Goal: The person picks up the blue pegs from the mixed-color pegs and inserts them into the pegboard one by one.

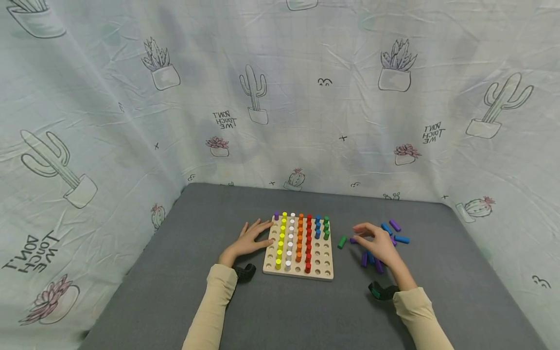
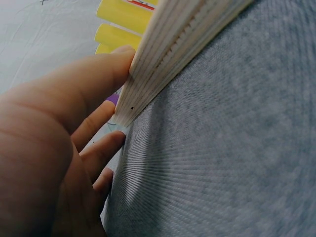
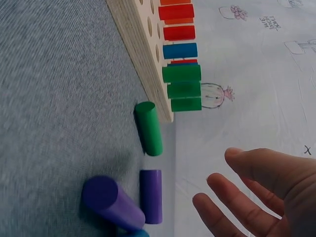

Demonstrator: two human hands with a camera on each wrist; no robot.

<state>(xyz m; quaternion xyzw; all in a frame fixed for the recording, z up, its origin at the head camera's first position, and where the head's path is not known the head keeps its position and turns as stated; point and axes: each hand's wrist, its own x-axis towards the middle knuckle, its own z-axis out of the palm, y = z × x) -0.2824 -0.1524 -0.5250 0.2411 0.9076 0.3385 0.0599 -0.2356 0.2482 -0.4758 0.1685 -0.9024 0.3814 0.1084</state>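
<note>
A wooden pegboard lies on the grey table, with coloured pegs standing in columns. Yellow, white, orange and red columns run down it; shorter blue and green ones are at the far right, and one purple peg stands in the far left corner. My left hand touches the board's left edge with thumb and fingers extended. My right hand, fingers loosely bent and holding nothing, hovers over loose blue and purple pegs. In the right wrist view, a loose green peg lies beside the board.
More loose pegs lie right of my right hand, including a blue peg and a purple peg. The grey table ends at a pale cloth backdrop printed with potted plants. Each wrist wears a black camera band.
</note>
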